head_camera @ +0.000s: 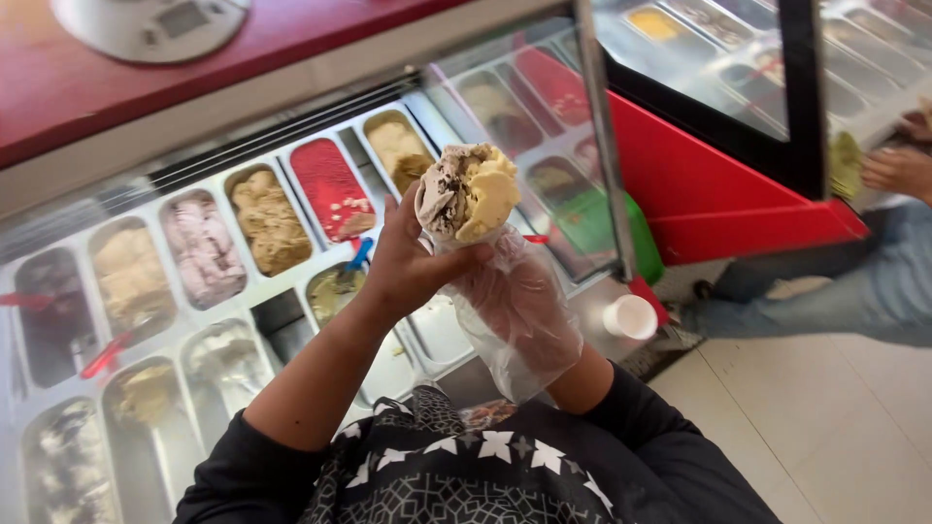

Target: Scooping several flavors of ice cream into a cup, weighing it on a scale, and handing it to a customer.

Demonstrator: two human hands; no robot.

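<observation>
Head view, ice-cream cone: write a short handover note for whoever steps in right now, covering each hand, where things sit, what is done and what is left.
Left hand: bare, gripping the cone from the left side.
Right hand: in a clear plastic glove, wrapped around the cone from below.
Cone: held up over the glass-topped freezer, already piled with a chocolate-streaked scoop and a pale yellow scoop.
Nearby: tubs of ice cream under the glass, a blue-handled scoop in one tub, a white cup on the right end.
Done: two flavours are on.
Left: no hand-off seen; another person's hands are at the far right.
</observation>
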